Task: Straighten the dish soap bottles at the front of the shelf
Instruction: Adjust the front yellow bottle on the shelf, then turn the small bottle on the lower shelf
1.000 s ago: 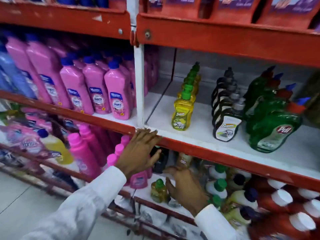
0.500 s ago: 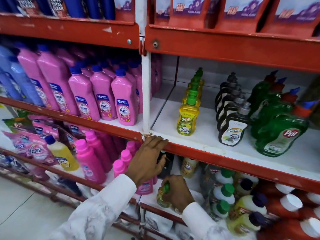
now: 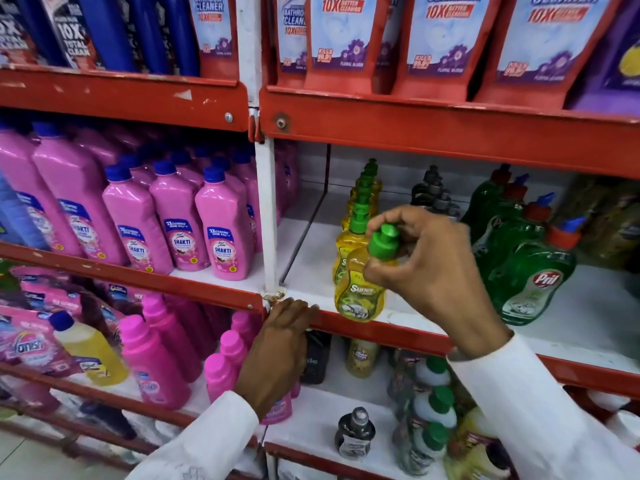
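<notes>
Right hand (image 3: 426, 268) pinches the yellow dish soap bottle (image 3: 360, 289) by its green cap (image 3: 382, 241), centre frame, at the front lip of the white shelf (image 3: 571, 306), likely to line it up with the yellow row (image 3: 363, 195) behind. Left hand (image 3: 277, 348), lower centre, fingers curled over the red shelf edge (image 3: 391, 332), probably bracing.

Single head view, close, facing red shelf (image 3: 433, 129) frontally.
</notes>
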Demonstrator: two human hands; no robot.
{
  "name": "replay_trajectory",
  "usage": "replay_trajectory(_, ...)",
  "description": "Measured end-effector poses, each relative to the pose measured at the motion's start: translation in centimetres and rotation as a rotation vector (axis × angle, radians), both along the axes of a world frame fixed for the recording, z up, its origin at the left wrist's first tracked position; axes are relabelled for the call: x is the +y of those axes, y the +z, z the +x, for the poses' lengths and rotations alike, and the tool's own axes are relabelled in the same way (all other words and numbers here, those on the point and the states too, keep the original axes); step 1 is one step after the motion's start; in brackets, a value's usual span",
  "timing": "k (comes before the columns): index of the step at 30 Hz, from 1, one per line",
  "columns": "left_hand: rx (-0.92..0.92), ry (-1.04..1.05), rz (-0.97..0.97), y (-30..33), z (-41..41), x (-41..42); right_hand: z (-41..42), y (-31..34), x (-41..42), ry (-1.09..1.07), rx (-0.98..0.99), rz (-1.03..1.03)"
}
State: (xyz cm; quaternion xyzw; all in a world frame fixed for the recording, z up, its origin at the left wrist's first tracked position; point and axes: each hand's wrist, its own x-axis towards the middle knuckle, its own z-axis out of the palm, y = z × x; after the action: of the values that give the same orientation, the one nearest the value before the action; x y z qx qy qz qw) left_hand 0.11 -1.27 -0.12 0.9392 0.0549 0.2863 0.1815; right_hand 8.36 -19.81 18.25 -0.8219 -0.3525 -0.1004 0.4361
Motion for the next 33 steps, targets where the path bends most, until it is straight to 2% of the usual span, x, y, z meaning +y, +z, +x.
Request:
replay_trajectory(8, 0.025, 0.062, 0.035, -0.3, -0.3, -0.9, 5.5, -2.8, 4.5, 0.066, 0.038, -0.186)
replay_trajectory(14, 0.046, 0.076, 0.061, -1.0, -0.2, -0.9, 6.8, -3.9, 4.8, 0.104, 0.013, -0.157)
replay_trajectory(19, 0.083, 0.127, 0.061, -1.6, 0.1, -2.1, 6.9, -6.0, 2.4, 0.124, -0.046, -0.034)
replay_trajectory(25, 0.084, 0.113, 0.043, -2.5, 0.6, -3.2, 3.4, -11.1, -3.0, -0.001, -0.167, 0.166)
replay_trajectory(27, 0.086, 0.111, 0.032, -2.5, 0.5, -3.2, 1.9, -14.5, -4.5, -0.012, -0.109, 0.141)
replay_trajectory(29, 0.078, 0.114, 0.013, -2.5, 0.6, -3.3, 1.0, -18.8, -5.3, 0.032, 0.044, 0.04)
replay_trajectory(33, 0.092, 0.139, -0.016, -2.7, 0.6, -3.7, 0.9, -26.6, -4.6, 0.107, 0.374, -0.323)
